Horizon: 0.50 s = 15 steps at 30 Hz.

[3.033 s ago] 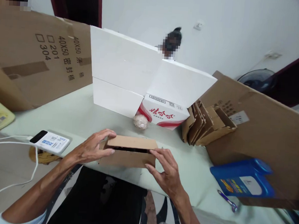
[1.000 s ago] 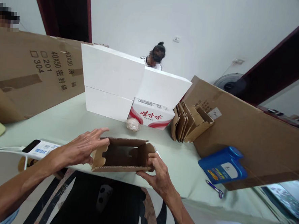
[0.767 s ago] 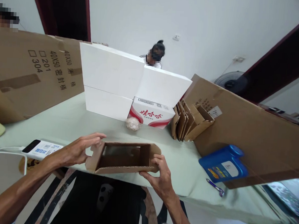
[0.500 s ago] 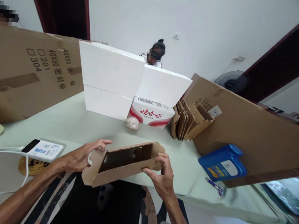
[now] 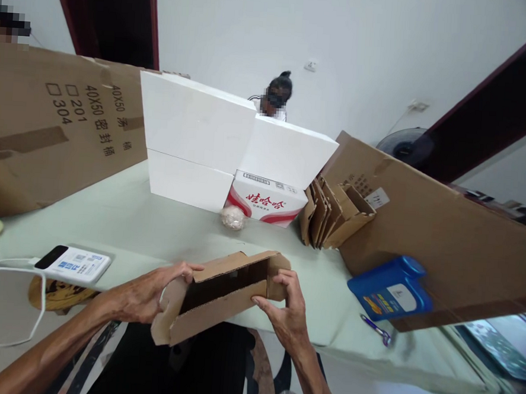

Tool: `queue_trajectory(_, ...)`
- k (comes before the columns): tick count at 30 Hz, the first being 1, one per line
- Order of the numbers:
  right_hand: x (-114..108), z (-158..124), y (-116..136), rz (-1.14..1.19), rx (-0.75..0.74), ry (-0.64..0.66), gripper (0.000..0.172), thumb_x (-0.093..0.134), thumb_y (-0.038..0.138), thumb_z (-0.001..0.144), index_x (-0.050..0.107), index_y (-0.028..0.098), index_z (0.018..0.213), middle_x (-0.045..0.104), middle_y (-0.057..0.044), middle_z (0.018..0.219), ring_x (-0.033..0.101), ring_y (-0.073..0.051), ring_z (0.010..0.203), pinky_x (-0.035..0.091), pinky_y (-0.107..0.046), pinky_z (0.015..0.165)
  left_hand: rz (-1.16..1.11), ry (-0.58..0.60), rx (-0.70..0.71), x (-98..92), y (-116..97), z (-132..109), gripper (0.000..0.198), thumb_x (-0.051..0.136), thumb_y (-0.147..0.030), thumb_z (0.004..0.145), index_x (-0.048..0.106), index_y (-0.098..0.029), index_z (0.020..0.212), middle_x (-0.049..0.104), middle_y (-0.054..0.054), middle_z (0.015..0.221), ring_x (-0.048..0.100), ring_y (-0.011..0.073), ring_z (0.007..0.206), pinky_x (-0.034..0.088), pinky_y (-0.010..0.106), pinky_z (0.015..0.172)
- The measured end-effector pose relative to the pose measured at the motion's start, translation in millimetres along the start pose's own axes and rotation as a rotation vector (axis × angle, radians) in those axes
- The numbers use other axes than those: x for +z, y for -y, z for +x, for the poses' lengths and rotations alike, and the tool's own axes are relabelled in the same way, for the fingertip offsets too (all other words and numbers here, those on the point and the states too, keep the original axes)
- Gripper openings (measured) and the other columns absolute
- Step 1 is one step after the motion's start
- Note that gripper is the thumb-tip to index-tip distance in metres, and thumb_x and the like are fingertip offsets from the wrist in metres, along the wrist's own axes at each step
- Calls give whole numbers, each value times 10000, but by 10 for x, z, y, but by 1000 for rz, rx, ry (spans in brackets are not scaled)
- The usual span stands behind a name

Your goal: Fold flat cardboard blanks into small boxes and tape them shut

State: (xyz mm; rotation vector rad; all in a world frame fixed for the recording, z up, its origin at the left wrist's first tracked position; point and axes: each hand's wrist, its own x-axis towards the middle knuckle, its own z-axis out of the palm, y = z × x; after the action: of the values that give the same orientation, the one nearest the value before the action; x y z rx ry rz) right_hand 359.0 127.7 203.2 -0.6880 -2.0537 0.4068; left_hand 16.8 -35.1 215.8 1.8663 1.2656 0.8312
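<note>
Your L hand & R hand grip 1 open cardbd box, tilted; 1 blue btl on tbl to R.

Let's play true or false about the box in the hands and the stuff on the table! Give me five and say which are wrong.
1. The left hand and right hand hold one cardboard box. True.
2. That box is closed. False: it is open.
3. The bottle is red. False: it is a blue bottle.
4. A white cable runs to the white device. True.
5. The wrapped ball sits on the table. True.
</note>
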Motion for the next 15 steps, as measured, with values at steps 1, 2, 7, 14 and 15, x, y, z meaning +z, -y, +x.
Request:
queue_trajectory(1, 2, 0, 3, -2, 8, -5, 430, 881, 510, 891, 623, 244, 1108, 640, -73, 1139, 649, -256, 1056, 555, -345, 854, -10, 9, -17, 19, -2, -20, 691, 770, -148, 727, 522, -250, 1364, 452, 176, 1718, 526, 408, 1526, 470, 492, 1217)
queue_trajectory(2, 7, 0, 6, -4, 13, -12, 429, 879, 518, 892, 627, 246, 1107, 641, -72, 1139, 650, -256, 1056, 553, -346, 854, -23, 10, -30, 46, 0, -42, 799, 832, -200, 735, 484, -266, 1451, 417, 179, 1740, 508, 413, 1542, 457, 509, 1235)
queue_trajectory(7, 69, 22, 0, -14, 30, -52, 433, 867, 555, 893, 640, 247, 1096, 632, -57, 1112, 632, -251, 1029, 538, -351, 845, -110, -104, -68, 345, 151, -181, 1358, 1014, -374, 638, 201, -333, 1725, 341, 180, 1776, 397, 429, 1619, 358, 598, 1318)
queue_trajectory(14, 162, 139, 32, 42, 135, -129, 463, 882, 552, 877, 633, 247, 1121, 623, -54, 1113, 627, -255, 1046, 564, -387, 889, -131, -435, -156, 760, 309, -261, 1016, 776, -298, 856, 304, -280, 1756, 433, 135, 1759, 433, 393, 1609, 350, 555, 1336)
queue_trajectory(15, 169, 165, 55, 84, 150, -119, 472, 883, 540, 879, 637, 253, 1161, 625, -63, 1155, 632, -256, 1062, 575, -393, 900, -145, -484, -165, 737, 267, -220, 863, 750, -342, 897, 444, -253, 1699, 523, 136, 1700, 480, 392, 1577, 375, 536, 1327)
